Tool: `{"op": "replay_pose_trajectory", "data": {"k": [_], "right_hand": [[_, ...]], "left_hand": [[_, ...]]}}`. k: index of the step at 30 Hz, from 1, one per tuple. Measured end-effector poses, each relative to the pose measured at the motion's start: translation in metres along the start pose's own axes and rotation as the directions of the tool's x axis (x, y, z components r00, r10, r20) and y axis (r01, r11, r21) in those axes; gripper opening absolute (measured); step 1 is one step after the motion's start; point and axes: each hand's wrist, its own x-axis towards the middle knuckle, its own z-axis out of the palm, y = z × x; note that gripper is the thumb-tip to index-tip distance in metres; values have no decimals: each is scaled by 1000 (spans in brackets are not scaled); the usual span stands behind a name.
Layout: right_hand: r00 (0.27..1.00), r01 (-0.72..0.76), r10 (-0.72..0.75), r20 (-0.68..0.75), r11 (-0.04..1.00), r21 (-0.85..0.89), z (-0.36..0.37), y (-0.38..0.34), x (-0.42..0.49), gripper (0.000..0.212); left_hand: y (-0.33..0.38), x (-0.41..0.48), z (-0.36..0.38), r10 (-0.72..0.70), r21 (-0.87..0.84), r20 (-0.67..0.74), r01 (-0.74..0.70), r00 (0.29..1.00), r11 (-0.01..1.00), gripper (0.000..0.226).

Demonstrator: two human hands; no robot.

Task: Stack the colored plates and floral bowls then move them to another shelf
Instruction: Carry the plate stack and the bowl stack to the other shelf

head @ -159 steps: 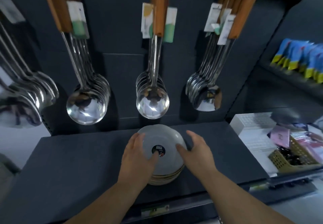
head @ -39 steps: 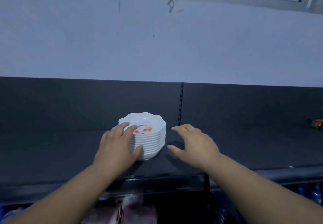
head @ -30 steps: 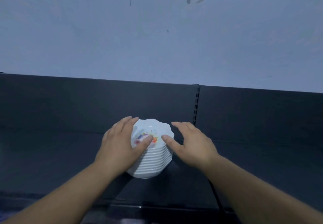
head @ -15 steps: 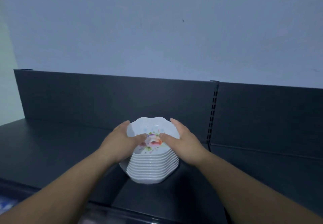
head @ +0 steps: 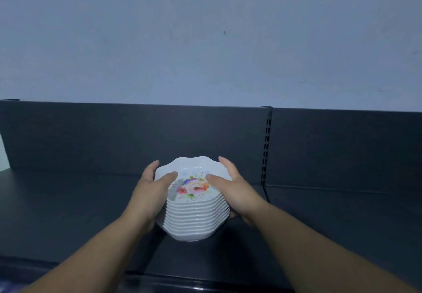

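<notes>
You are clamping the stack of floral bowls (head: 196, 216) between your left grip (head: 149, 193) and right grip (head: 238, 193), thumbs hooking over the top rim, low over the dark shelf (head: 68, 212). The stack is likely feeling hefty, rigid, slick and chippable, so be supporting the bottom bowl.

left hand (head: 148, 192): bare, broad across the back, with the knuckles showing only as soft ridges.
right hand (head: 237, 192): bare, smooth-backed and much the same build as the other.
left thumb (head: 169, 176): short and thick with a rounded tip; the nail is too blurred to make out.
right thumb (head: 214, 177): the same stubby shape with a rounded end.
wrists (head: 247, 210): bare, slightly narrower than the hands.
left forearm (head: 91, 254): bare from the wrist to the bottom edge of the view, smooth, widening toward the camera.
right forearm (head: 308, 247): bare along its whole visible length, also thickening toward the camera.
</notes>
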Motion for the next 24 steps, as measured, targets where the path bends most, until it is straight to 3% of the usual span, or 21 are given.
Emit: {"op": "replay_pose_trajectory", "data": {"k": [5,14,24], "right_hand": [[999,-25,26,-22,999,43,4,-1,-3,68],[998,-39,45,-55,994,104,11,2,-4,80],[991,-1,14,-134,995,98,20,-3,-23,77]], "left_hand": [[-3,1,-2,5,-29,31,-4,999,1000,55],[-7,-3,-3,-6,-87,79,13,997,996,66],[-9,-14,-8,11,-154,97,4,995,988,68]]}}
